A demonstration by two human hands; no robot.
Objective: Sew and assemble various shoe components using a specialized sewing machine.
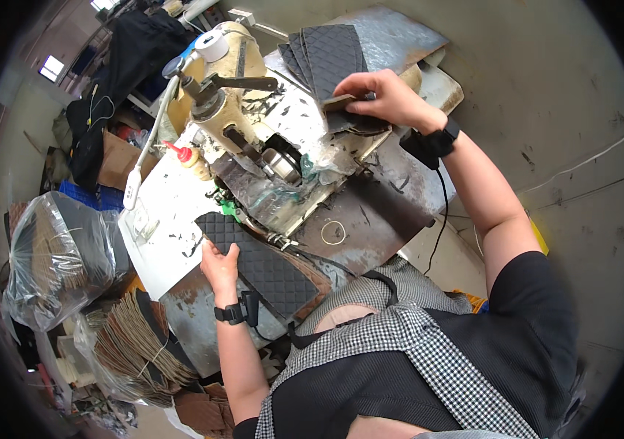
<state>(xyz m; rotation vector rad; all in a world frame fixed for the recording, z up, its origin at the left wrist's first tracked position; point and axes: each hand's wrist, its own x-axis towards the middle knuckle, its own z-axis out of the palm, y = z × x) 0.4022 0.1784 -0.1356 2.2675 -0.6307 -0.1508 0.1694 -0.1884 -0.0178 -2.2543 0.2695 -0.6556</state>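
A black quilted panel (271,272) lies slantwise in front of the machine, its brown underside showing along the right edge. My left hand (220,268) is at the panel's left edge, thumb on the quilted side and fingers curled at the border; the fingertips are partly hidden. Farther off to the right, several similar black quilted panels (330,55) lie fanned out in a stack. My right hand (389,99) pinches the near end of a panel (337,103) there between thumb and fingers, bending it up so its brownish underside shows.
A cream machine (235,121) with a metal wheel (281,164) stands between my hands. Dark scraps litter the white tabletop (169,252). A red-capped bottle (189,159) and a white lamp arm (132,189) stand left. Plastic-wrapped bundles (63,256) and stacked strips (132,344) lie at the left.
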